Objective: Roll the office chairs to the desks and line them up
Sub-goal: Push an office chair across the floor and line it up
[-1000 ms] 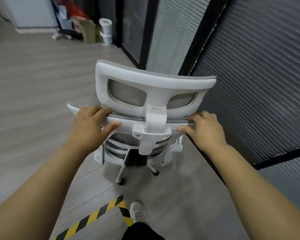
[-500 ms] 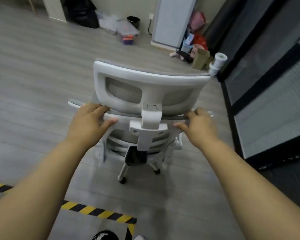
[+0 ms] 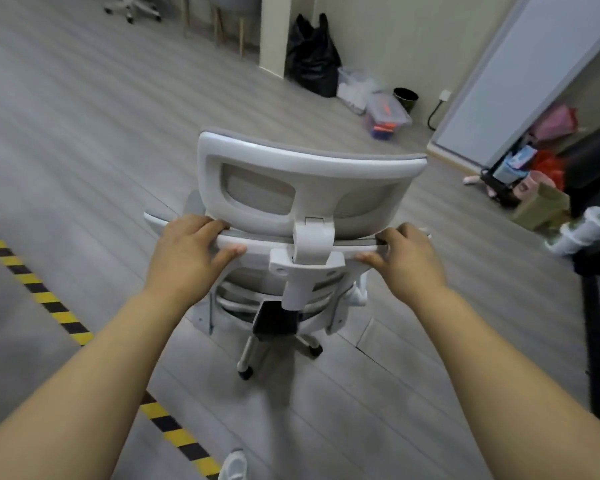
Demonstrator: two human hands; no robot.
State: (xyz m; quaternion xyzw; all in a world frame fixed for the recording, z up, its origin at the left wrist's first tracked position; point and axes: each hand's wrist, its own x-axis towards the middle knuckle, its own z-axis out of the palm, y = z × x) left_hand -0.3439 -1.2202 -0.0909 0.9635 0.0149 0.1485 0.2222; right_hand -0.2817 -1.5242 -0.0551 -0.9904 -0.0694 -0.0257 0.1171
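Head view. Item one: white-framed office chair (image 3: 305, 174) with grey mesh headrest and back, seen from behind, upright on its castors on the grey plank floor (image 3: 66, 133), just to the right of a strip of yellow-and-black hazard tape (image 3: 49, 299) that runs diagonally across the boards. Left hand (image 3: 187, 251): fingers curled over the top rail (image 3: 281, 241) of the backrest, thumb pressed under it, a firm hold. Right hand (image 3: 407, 261): the same hold on the rail's other end, either side of the headrest bracket. Writing: a blue packet (image 3: 518, 161) among the bags at the right carries print, too blurred to read. Beyond the chair, along the far wall: a black bin bag (image 3: 312, 57) against a pillar, a clear lidded box (image 3: 388, 116) with orange and blue contents, a black wastebasket (image 3: 406, 97), a tall white panel (image 3: 520, 81) leaning upright. To the right: a pink bag (image 3: 556, 121), a brown paper bag (image 3: 541, 206), stacked white paper rolls (image 3: 582, 230). Far top left, well apart: the wheeled base of a second chair (image 3: 132, 6). Bottom edge: a white shoe (image 3: 234, 465) beside the tape.
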